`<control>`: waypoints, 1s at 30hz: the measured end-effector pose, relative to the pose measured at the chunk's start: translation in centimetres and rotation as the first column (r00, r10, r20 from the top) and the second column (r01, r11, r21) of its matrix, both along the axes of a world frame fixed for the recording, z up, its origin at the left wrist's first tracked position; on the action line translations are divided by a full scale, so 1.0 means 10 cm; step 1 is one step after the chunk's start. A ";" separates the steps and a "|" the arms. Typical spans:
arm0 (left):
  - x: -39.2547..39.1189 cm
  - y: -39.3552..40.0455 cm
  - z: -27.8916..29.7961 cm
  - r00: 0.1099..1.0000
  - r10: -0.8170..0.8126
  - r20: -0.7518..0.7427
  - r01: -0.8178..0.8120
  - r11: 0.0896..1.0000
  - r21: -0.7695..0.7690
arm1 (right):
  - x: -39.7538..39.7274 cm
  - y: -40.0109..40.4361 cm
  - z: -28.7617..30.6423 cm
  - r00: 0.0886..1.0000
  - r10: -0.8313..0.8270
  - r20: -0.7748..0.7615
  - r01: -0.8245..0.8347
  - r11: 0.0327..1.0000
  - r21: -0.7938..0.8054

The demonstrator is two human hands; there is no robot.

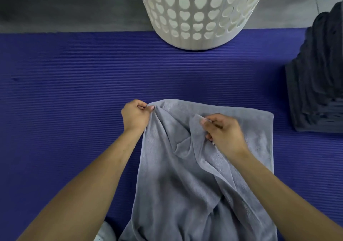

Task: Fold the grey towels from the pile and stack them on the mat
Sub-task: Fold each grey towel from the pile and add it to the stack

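Both hands (136, 115) (225, 132) pinch towel (178, 176) on mat (74, 92), unfolded. Tall stack (319, 74) done at right; remaining pile unseen.

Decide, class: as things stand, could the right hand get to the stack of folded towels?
Probably yes: the stack of folded towels sits right of the right hand across bare mat, though that hand grips the grey towel.

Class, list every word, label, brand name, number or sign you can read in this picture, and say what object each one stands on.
None: no readable text shows anywhere.
Grey towel: no tag or label visible.
White basket: only heart-shaped and round cut-outs, no writing.
Purple mat: plain ribbing, no print.
Stack of dark folded towels: no labels in view.
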State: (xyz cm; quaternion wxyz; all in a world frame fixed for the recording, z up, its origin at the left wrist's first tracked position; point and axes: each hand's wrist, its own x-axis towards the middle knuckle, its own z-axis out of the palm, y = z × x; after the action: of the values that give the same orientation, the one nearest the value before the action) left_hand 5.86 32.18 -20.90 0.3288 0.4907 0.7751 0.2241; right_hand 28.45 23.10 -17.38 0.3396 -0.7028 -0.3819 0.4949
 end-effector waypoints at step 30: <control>1.70 -0.64 0.16 0.863 -0.164 0.479 0.269 0.950 -0.161 | 1.49 -0.04 -0.45 0.864 -0.233 0.447 0.256 0.967 0.009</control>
State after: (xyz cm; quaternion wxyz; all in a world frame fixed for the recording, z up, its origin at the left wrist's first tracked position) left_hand 22.85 25.82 -19.32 0.5787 0.4681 0.6349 0.2073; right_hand 43.35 22.65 -21.85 0.2856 -0.8481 -0.3446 0.2836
